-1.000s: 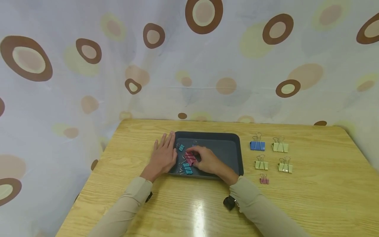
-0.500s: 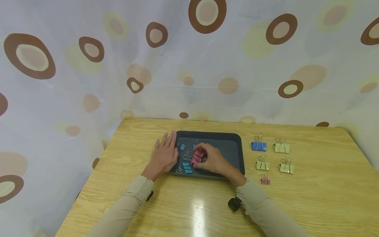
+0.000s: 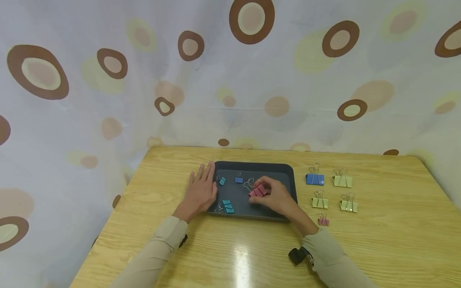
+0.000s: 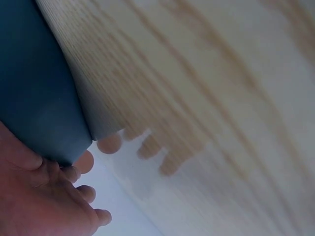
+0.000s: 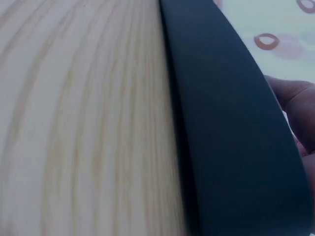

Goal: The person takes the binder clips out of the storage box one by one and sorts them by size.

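Observation:
In the head view my right hand (image 3: pixel 276 196) pinches a pink binder clip (image 3: pixel 257 191) over the right half of a dark tray (image 3: pixel 252 216). The clip's wire handles point up and to the left. My left hand (image 3: pixel 199 194) rests along the tray's left side, its fingers straight. Inside the tray lie a small teal binder clip (image 3: pixel 223 181), a small blue binder clip (image 3: pixel 239 180) and a larger teal binder clip (image 3: pixel 228 207). The left wrist view has the left hand (image 4: pixel 44 196) against the tray wall (image 4: pixel 39 73). Most of the right hand (image 5: pixel 300 113) is behind the tray wall (image 5: pixel 236 123) in the right wrist view.
Right of the tray, several binder clips stand on the wooden table (image 3: pixel 396 224): a blue clip (image 3: pixel 315 179), pale yellow ones such as this yellow clip (image 3: pixel 342 181), and a small pink clip (image 3: pixel 323 221). A patterned curtain (image 3: pixel 252 80) hangs behind the table.
My right hand has carried the pink clip rightward across the tray, away from the teal clips. The small blue clip is now uncovered. The left hand stays at the tray's left side.

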`<state>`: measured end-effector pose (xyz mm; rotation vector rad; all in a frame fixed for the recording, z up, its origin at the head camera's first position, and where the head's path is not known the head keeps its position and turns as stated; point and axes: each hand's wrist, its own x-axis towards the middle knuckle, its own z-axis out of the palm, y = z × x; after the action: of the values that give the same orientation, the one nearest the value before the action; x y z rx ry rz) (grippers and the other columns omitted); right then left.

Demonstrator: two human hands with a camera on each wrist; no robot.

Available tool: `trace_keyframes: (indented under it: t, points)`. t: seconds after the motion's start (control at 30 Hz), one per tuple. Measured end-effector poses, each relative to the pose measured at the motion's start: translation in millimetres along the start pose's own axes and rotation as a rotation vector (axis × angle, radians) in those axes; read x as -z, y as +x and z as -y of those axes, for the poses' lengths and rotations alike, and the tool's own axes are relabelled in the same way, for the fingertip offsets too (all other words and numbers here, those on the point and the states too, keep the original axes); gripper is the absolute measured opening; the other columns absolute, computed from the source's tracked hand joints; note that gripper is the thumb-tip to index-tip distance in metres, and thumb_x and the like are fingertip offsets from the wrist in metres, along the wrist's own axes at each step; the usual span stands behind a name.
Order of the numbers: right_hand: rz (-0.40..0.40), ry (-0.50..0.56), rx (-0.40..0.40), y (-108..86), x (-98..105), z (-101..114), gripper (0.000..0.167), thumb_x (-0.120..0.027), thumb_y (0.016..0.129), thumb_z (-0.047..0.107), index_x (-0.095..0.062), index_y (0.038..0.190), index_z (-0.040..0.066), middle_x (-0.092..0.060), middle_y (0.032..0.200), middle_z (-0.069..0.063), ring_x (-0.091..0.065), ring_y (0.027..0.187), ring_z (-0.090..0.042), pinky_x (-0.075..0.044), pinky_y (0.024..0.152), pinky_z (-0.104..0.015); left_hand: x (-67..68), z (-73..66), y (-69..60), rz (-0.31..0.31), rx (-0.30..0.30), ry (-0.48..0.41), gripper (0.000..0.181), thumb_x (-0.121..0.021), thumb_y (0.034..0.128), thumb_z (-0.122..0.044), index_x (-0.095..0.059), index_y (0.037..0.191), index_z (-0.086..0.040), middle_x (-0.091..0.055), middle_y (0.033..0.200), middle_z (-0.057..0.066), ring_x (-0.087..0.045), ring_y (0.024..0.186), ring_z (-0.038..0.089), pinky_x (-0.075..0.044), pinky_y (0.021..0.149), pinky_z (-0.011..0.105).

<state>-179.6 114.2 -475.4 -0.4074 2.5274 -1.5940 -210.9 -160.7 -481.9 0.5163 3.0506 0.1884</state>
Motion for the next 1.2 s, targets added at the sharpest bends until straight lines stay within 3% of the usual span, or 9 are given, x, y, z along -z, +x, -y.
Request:
trace_keyframes:
  t: [0.27,0.5,0.63,0.93,1.2]
  points:
    - [-0.013,0.091,0.054,-8.5,16.2,-2.4,0.033,-0.081,0.088,0.009,-0.070,0.117,-0.002,-0.070,0.113,-0.019,-0.074,0.099,-0.029,-0.056,0.077,-0.023,0.9,0.3,0.3,-0.006,-0.001,0.000,0.063,-0.026,0.1108,-0.028,-0.003,0.165,-0.005,-0.007,0.172,0.009,-0.008,0.157,0.033,-0.011,0.123,0.058]
    - [0.008,0.122,0.081,-14.7,25.7,2.3,0.026,-0.073,0.094,0.002,-0.070,0.119,-0.004,-0.066,0.124,-0.025,-0.071,0.108,-0.036,-0.061,0.081,-0.034,-0.7,2.1,1.6,-0.003,0.013,0.005,0.064,-0.026,0.1109,-0.028,-0.002,0.165,-0.006,-0.006,0.172,0.007,-0.007,0.158,0.033,-0.010,0.124,0.058]
    - [-0.001,0.125,0.076,-21.0,31.4,3.2,0.025,-0.073,0.094,0.003,-0.072,0.118,-0.002,-0.065,0.124,-0.025,-0.073,0.104,-0.033,-0.061,0.080,-0.041,-1.4,1.7,2.3,-0.002,0.011,0.000,0.064,-0.026,0.1107,-0.029,-0.002,0.165,-0.006,-0.006,0.172,0.008,-0.007,0.158,0.033,-0.011,0.123,0.058]
    - [-0.056,0.114,0.144,-38.9,52.4,1.7,0.024,-0.073,0.095,0.005,-0.073,0.119,0.001,-0.067,0.120,-0.021,-0.074,0.100,-0.028,-0.062,0.076,-0.040,-2.3,-2.0,0.9,0.009,0.006,0.030,0.063,-0.025,0.1110,-0.029,-0.003,0.165,-0.006,-0.006,0.172,0.007,-0.007,0.158,0.032,-0.011,0.123,0.059]
    - [-0.133,0.062,0.149,-48.5,81.7,-7.8,0.024,-0.071,0.097,0.009,-0.072,0.120,0.001,-0.070,0.119,-0.018,-0.073,0.104,-0.019,-0.058,0.079,-0.026,0.7,-0.3,1.0,0.000,0.004,0.024,0.063,-0.025,0.1109,-0.028,-0.003,0.165,-0.006,-0.006,0.172,0.008,-0.008,0.157,0.033,-0.011,0.123,0.059]
